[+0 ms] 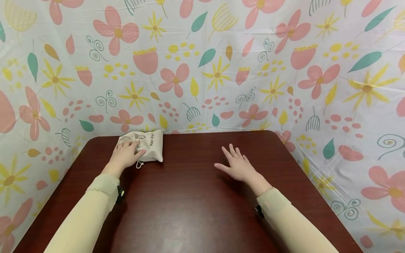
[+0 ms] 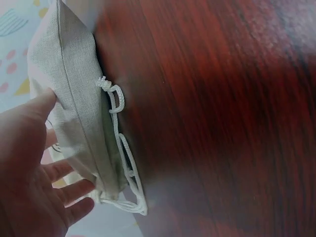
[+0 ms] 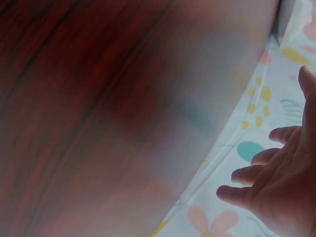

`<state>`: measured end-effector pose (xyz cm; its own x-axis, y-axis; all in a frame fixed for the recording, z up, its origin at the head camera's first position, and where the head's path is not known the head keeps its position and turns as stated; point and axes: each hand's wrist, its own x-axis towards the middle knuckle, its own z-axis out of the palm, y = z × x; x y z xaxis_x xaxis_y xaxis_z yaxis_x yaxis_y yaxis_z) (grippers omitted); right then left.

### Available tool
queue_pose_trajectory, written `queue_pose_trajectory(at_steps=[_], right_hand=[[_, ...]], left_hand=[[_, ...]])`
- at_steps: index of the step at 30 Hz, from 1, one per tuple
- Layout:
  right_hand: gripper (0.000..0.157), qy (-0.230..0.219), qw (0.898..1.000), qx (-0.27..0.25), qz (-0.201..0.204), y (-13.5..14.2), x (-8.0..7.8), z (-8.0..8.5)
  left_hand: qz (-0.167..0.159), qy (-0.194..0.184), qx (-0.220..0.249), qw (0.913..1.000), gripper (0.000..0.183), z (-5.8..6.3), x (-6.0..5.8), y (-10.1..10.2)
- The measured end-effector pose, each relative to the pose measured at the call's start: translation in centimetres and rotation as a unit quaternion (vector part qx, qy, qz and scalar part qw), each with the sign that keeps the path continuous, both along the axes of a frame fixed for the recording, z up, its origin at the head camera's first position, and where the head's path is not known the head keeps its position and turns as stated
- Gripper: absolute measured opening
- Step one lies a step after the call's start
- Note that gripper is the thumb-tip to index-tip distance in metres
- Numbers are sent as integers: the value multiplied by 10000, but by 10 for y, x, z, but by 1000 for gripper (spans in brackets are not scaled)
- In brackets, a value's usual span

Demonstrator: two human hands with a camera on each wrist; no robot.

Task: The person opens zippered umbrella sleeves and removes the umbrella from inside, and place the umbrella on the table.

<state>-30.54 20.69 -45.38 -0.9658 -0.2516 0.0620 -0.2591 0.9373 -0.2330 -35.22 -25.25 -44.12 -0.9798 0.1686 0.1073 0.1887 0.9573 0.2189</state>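
Note:
A cream cloth drawstring bag (image 1: 154, 149) printed "Hair Drye…" lies at the table's back left; what is inside is hidden. My left hand (image 1: 126, 154) rests over its left part, fingers loosely spread across the cloth. Seen from the left wrist, the thumb (image 2: 45, 101) touches the bag (image 2: 74, 74) and the other fingers lie against its lower end. The white cord (image 2: 118, 98) hangs loose at the bag's edge. My right hand (image 1: 237, 165) hovers over the right side of the table, fingers spread, holding nothing.
The dark red-brown table (image 1: 190, 196) has rounded back corners. A white curtain (image 1: 202, 45) with flowers and leaves surrounds its back and sides, close to the edges. Dark wrist-worn devices show below both cuffs.

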Motion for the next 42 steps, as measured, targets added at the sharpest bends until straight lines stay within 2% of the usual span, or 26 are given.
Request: queue_pose_trajectory(at_steps=[6,14,19,23,26,28,32,35,39,42], right_hand=[[87,-25,9998,0,201,-22,0,-1],[81,-22,9976,-132,681,-49,-3,6],[76,-104,9956,-241,897,-67,-5,12],[73,-193,9939,-318,1039,-79,-4,16],[71,-180,9925,-411,1140,-88,-2,19],[69,-168,9912,-443,1237,-94,-1,20],[68,-88,9888,-389,1438,-113,-1,19],[67,18,9862,-331,1621,-131,-3,17],[67,23,9782,-237,2063,-152,-7,13],[67,-219,9723,-133,2322,-160,-7,10]], left_hand=[[4,98,-400,9992,66,4,12,13],[-376,475,-618,9963,56,2,26,34],[-604,626,-561,9946,53,-3,34,44],[-892,925,-401,9909,48,-5,36,51],[-1029,1042,-312,9887,43,-1,35,55],[-1012,1090,-250,9886,37,3,34,54],[-699,1225,19,9900,36,9,26,42],[-573,899,397,9935,46,8,19,32],[-860,10,690,9939,52,2,13,28],[-995,-299,658,9924,51,-1,14,35]])
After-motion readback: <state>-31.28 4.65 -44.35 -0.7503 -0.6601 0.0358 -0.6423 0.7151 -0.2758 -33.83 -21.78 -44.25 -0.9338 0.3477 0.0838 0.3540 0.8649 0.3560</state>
